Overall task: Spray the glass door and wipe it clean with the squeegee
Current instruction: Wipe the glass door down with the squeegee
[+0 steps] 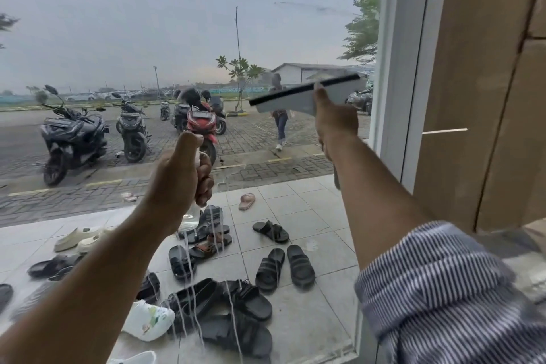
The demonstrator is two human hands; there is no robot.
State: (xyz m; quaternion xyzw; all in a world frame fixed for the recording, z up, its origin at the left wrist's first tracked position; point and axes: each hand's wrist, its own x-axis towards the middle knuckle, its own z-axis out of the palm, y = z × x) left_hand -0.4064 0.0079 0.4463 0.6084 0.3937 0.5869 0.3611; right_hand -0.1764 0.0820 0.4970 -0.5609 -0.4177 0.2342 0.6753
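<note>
Nearly at the frame (pixel 393 68), the right hand (pixel 334 124) holds the tilted squeegee (pixel 304 94).

We look through one wide-angle camera worn on the head. It faces forward and slightly down at the glass door (pixel 177 38), close enough that the left hand (pixel 178 177) and right hand (pixel 334 122) sit mid-frame. The door frame (pixel 393 97) edges our right.

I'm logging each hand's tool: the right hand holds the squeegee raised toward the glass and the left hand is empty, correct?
Not quite. The right hand does hold the squeegee raised toward the glass door, but the left hand is not empty: it grips a clear spray bottle, as the head view shows.
</note>
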